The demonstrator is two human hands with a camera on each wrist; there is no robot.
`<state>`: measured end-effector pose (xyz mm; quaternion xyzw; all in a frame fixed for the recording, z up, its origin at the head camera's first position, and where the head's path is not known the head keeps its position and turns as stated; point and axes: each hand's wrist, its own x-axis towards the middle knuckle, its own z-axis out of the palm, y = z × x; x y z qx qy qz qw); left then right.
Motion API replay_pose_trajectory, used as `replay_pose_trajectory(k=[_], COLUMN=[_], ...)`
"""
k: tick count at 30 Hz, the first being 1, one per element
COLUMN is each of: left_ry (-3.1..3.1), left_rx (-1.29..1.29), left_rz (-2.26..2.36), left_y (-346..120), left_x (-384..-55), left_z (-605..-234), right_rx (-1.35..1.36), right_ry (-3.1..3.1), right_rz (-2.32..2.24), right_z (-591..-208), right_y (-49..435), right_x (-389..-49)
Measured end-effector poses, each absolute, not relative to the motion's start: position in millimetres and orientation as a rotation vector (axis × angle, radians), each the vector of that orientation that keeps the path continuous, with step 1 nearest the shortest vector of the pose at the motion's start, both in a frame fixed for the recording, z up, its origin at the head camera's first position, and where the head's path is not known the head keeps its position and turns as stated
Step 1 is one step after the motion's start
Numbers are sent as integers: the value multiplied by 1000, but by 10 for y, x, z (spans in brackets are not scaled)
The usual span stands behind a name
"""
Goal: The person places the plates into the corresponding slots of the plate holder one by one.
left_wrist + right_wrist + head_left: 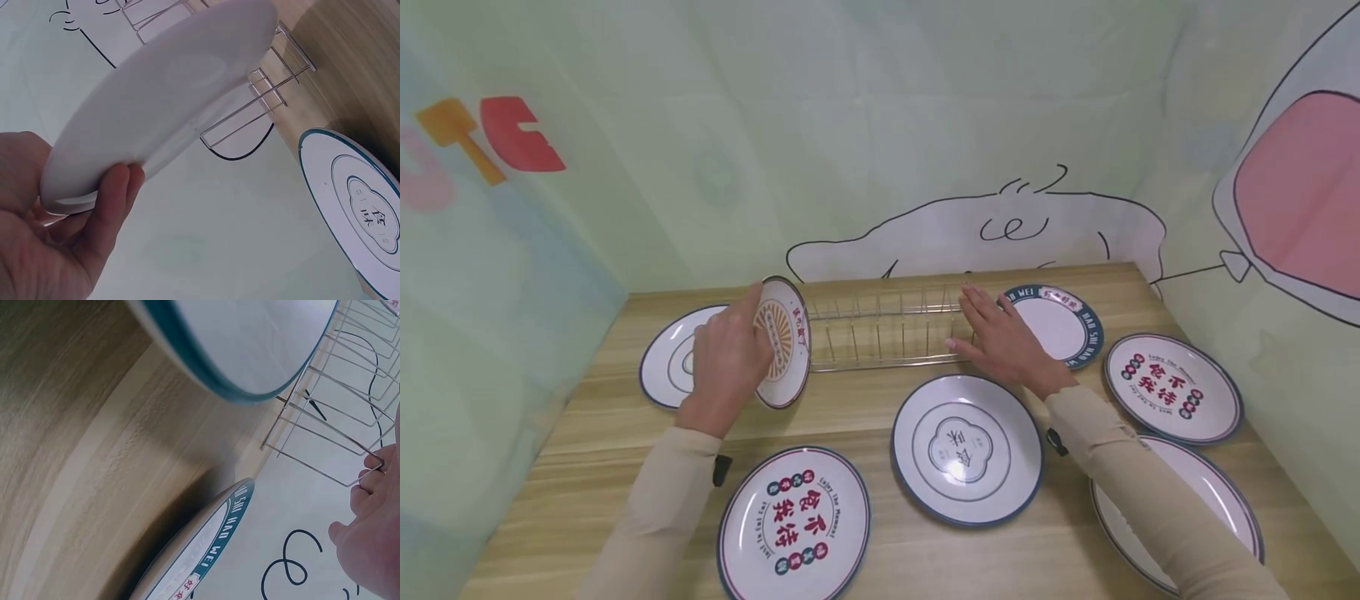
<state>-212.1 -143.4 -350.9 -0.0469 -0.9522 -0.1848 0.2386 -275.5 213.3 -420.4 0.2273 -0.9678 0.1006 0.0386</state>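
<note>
My left hand grips a white plate with an orange sunburst print, tipped steeply on edge at the left end of the wire dish rack. In the left wrist view, the plate's plain underside faces the camera, with fingers and thumb pinching its rim. My right hand lies with its fingers extended against the rack's right end. No plate stands in the visible slots of the rack. Just beyond that hand lies a plate with a wide teal lettered rim, partly covered by it.
A blue-rimmed plate lies at the left, partly behind my left hand. Nearer are a red-lettered plate and a plate with a flower-shaped emblem. On the right, another red-lettered plate borders a plate under my forearm. Printed cloth walls enclose the table.
</note>
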Motion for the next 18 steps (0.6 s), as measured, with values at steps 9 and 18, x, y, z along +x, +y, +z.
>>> replay_pose_trajectory(k=[9,18], left_ry=[-2582,-2547], left_rx=[-107,-87], left_rz=[-487,-561], left_y=[-1439,-1437], left_x=[-2284,-2448], left_z=[-3546,-3604], right_rx=[687,681], right_ry=[-2972,-2966], right_rz=[302,294], right_z=[-4206,-4235], right_y=[2122,2130], right_x=[-2739,-2759])
